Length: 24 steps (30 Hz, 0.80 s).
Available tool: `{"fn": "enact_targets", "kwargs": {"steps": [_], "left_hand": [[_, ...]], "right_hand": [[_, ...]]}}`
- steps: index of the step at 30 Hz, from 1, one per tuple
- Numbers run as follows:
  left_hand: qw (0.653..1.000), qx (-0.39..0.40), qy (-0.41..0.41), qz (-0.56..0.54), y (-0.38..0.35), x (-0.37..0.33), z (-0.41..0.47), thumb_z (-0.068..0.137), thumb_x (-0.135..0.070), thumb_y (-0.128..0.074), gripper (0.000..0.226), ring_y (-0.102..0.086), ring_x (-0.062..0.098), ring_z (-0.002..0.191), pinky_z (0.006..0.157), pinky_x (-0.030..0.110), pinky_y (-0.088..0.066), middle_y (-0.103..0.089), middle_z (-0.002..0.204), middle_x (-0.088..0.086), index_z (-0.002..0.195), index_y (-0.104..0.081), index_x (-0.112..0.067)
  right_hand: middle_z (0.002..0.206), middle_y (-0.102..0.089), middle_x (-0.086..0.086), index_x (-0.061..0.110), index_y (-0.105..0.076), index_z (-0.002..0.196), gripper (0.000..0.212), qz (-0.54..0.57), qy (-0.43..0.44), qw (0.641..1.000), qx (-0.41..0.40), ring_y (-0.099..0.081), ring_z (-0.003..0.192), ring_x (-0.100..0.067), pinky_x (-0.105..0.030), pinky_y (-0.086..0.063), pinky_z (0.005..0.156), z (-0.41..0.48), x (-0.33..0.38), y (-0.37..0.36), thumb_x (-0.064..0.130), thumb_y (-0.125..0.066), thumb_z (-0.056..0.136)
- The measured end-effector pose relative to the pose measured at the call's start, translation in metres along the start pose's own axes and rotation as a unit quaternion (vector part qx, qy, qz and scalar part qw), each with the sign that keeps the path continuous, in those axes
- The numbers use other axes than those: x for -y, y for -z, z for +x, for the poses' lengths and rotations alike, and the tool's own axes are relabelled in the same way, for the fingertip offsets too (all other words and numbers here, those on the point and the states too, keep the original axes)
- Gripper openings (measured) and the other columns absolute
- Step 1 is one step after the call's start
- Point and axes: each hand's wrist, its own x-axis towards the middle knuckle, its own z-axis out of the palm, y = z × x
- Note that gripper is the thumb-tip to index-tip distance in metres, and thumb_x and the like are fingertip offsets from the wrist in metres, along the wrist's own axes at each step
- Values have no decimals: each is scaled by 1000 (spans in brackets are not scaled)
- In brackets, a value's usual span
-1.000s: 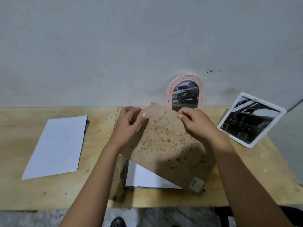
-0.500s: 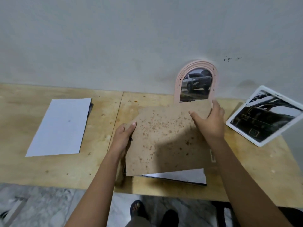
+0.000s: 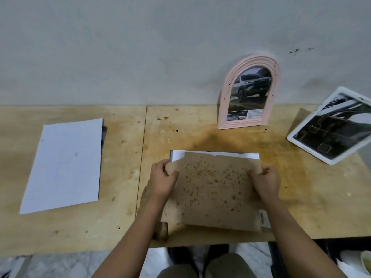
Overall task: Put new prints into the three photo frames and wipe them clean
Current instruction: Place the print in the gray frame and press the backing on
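Observation:
A brown, spotted backing board lies over a face-down photo frame near the table's front edge. A white strip of print shows along its far edge. My left hand grips the board's far left corner, and my right hand grips its far right corner. A pink arched frame with a car picture stands against the wall. A white rectangular frame with a dark picture leans at the far right.
White paper sheets lie on the left half of the wooden table, over something dark. The wall rises right behind the table. My knees and the floor show below the front edge.
The board went from lifted and tilted to lying flat over the frame. Both hands slid to its far corners. The view tilted down.

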Motion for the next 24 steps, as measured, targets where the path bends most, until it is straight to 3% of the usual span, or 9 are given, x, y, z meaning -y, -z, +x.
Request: {"fn": "enact_targets", "kwargs": {"steps": [5,10,15,20,22,24], "left_hand": [[999,-21,-33,31,-2,4,3,79,-19,-64,36,-52,15,95,81,31,-49,-50,107,0,114,-60,-15],[997,-23,-45,54,-8,10,-6,83,-26,-64,44,-48,11,102,75,12,-40,-42,117,-6,125,-51,-20],[996,-39,-58,53,-12,4,-13,89,-24,-61,47,-48,2,79,65,-4,-35,-36,114,-6,131,-47,-10],[994,-64,-72,47,-13,-6,-23,91,-21,-58,40,-45,-5,73,65,-3,-34,-36,114,-10,130,-48,-12],[993,-70,-87,39,-17,-12,-24,91,-20,-58,35,-48,-7,72,63,1,-36,-38,114,-11,125,-49,-21],[991,-87,-100,0,-24,-10,-19,90,-15,-60,36,-49,-12,78,66,2,-38,-41,111,-6,125,-52,-17]], "right_hand": [[107,-54,-10,14,-56,113,39,-58,26,998,-7,-53,92,-27,-36,-45,73,5,2,-14,33,-65,81],[107,-61,-10,16,-62,112,41,-189,62,980,-27,-47,108,-30,-41,-41,88,13,-5,-14,39,-67,80],[128,-42,-11,10,-47,130,54,-85,37,996,-11,-39,119,-29,-45,-38,98,9,-2,-17,23,-68,81],[122,-47,-11,11,-53,127,47,-26,32,999,-4,-48,111,-27,-41,-43,93,15,-7,-12,21,-66,83],[124,-47,-10,10,-52,129,46,-7,36,999,-5,-49,112,-27,-40,-44,93,16,-7,-9,24,-64,86],[129,-46,-9,12,-48,133,48,3,49,999,-4,-46,117,-26,-36,-40,95,17,-5,-7,25,-62,88]]}}
